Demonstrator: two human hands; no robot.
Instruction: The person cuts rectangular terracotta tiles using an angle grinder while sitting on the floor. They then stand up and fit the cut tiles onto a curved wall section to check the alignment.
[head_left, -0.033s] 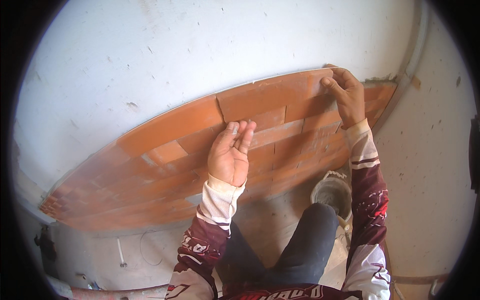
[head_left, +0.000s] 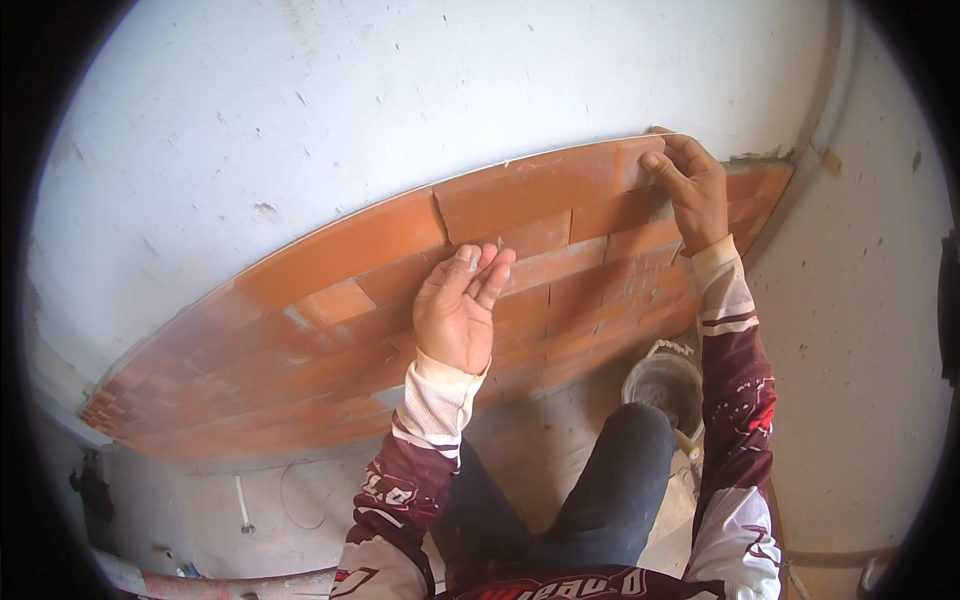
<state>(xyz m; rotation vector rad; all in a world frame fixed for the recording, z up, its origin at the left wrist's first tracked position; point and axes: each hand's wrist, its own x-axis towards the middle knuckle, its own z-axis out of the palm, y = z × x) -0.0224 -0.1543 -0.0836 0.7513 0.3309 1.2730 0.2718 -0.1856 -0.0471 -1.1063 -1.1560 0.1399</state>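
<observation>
The long orange rectangular clay tile (head_left: 540,190) is seated on the top course of the tiled white wall (head_left: 300,110). The left hand (head_left: 458,308), flat and open, presses below the tile; the right hand (head_left: 690,185) pinches its right end. Even pressure should be kept, with the joints aligned.

Grey concrete floor (head_left: 540,450) below the wall

A round grey mortar-caked bucket (head_left: 665,385) is standing on it, and a thin white pipe piece (head_left: 241,505) is lying nearby.
</observation>
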